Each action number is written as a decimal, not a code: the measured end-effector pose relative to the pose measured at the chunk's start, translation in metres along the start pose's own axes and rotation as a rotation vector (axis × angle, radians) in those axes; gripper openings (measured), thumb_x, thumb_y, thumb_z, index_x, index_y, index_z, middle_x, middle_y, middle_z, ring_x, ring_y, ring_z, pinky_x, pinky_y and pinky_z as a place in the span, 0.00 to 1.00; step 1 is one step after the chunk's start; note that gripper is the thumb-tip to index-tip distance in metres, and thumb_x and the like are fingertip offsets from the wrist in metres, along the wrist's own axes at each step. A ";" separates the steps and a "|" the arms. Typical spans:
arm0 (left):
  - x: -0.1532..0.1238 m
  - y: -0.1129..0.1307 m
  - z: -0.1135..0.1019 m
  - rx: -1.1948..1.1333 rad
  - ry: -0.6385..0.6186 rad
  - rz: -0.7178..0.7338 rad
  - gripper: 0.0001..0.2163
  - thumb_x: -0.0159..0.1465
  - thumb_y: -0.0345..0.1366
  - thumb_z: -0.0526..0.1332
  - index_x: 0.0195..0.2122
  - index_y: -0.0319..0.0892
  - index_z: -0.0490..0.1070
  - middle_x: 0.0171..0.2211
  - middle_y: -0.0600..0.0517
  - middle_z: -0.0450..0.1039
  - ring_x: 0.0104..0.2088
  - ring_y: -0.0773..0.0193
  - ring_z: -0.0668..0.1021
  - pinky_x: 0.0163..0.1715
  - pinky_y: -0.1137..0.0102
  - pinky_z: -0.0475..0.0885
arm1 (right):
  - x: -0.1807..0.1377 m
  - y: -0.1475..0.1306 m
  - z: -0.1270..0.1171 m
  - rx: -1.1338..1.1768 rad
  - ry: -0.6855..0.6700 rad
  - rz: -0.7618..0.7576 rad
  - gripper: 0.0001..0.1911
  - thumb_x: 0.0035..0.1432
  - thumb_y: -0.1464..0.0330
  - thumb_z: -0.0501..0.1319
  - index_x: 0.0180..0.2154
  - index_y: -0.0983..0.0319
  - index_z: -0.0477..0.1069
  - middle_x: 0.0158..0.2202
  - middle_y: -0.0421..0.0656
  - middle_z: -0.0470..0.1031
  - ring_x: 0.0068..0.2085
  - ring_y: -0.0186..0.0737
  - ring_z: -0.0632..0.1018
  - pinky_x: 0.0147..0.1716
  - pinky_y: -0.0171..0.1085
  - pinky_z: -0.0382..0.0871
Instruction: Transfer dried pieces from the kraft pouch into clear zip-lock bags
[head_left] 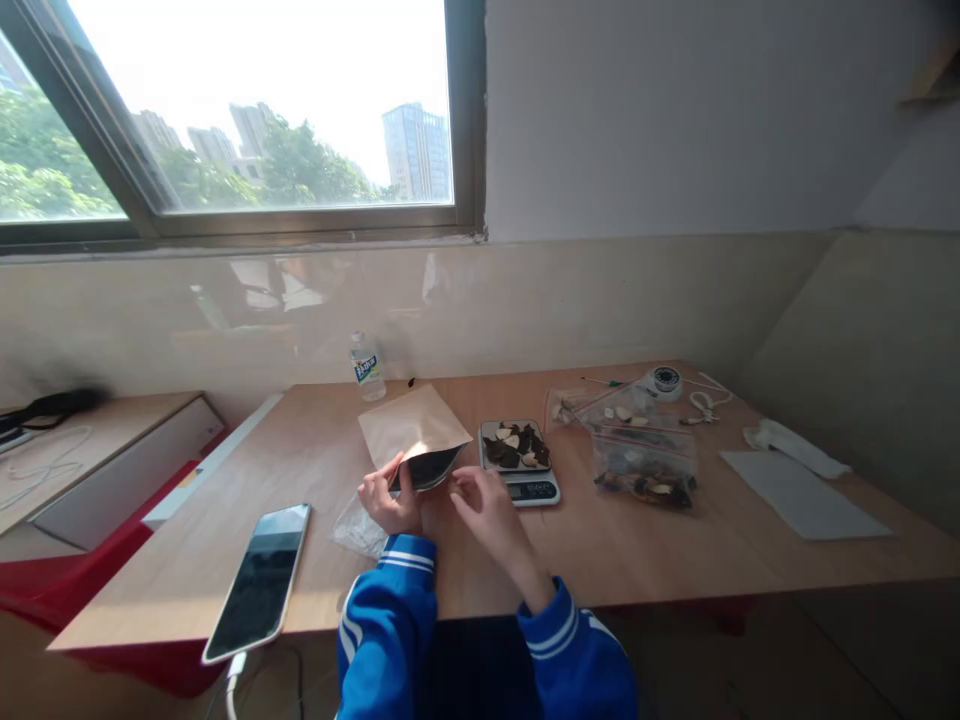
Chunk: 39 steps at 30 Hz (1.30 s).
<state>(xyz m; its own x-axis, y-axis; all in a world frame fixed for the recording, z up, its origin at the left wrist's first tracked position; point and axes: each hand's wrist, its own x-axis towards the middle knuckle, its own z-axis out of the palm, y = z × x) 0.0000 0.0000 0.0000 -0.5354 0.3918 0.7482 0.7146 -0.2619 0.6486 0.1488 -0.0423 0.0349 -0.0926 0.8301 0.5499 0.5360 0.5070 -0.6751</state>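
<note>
My left hand (390,500) pinches the near lip of a tan kraft pouch (412,428) that lies on the wooden table (600,545), its dark mouth held open toward me. Just right of the pouch mouth hovers my right hand (484,505), fingers curled and slightly apart, nothing visible in them. Beside it a small digital scale (529,487) carries a pile of dark and pale dried pieces (516,445). A crumpled clear plastic bag (358,530) lies under my left wrist.
A phone (259,580) on a cable lies at the near left. Clear zip bags of dried pieces (643,465) sit right of the scale. A water bottle (367,366), a round white device (665,380), a white sheet (802,493) and a folded cloth (795,447) are further off.
</note>
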 end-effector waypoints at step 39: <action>0.001 -0.004 0.009 0.072 -0.031 -0.030 0.14 0.61 0.45 0.56 0.37 0.42 0.76 0.32 0.48 0.73 0.35 0.59 0.72 0.44 0.63 0.63 | -0.001 0.085 -0.066 -0.607 0.205 0.138 0.12 0.57 0.69 0.55 0.42 0.57 0.72 0.51 0.50 0.62 0.46 0.49 0.65 0.43 0.47 0.60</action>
<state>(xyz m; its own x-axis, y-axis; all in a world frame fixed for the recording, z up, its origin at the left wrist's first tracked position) 0.0003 0.0092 -0.0034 -0.5440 0.4259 0.7229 0.7295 -0.1857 0.6583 0.2494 -0.0156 0.0095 0.1406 0.7864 0.6014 0.9156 0.1278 -0.3812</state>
